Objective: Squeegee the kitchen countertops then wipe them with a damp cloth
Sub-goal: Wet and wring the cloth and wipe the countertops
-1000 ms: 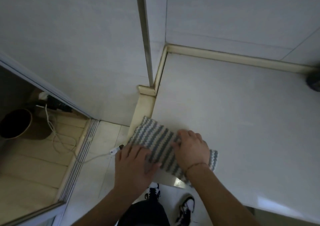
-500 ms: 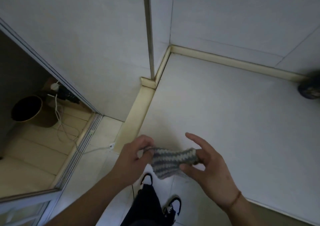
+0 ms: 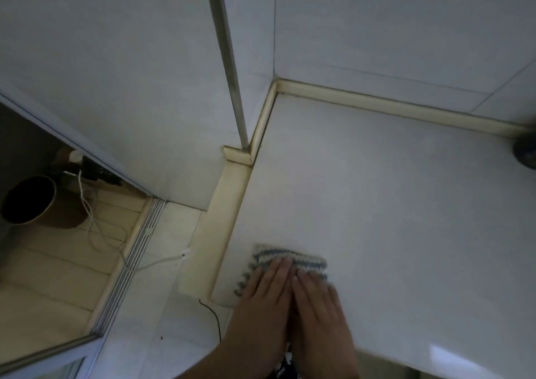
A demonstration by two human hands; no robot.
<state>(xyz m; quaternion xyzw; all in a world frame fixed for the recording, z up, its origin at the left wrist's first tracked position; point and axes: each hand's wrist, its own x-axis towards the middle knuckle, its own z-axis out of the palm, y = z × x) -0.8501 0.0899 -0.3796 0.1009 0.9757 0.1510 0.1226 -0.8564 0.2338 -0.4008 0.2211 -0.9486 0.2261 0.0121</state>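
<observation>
A folded grey-and-cream striped cloth (image 3: 290, 258) lies on the white countertop (image 3: 391, 204) near its front left corner. My left hand (image 3: 262, 306) and my right hand (image 3: 320, 312) lie side by side on top of it, fingers straight and flat, pressing it down. Only the cloth's far edge and left edge show beyond my fingers. No squeegee is in view.
A cream raised rim (image 3: 229, 204) borders the countertop's left and back edges. White tiled walls stand behind. A dark round object (image 3: 526, 153) sits at the far right. On the floor at left are a brown bin (image 3: 32, 201), a white cable (image 3: 95, 222) and a sliding-door track (image 3: 130, 262).
The cloth was spread flat, then lifted and pinched between both hands off the counter's edge. Now it is folded smaller and back on the counter under both flat hands.
</observation>
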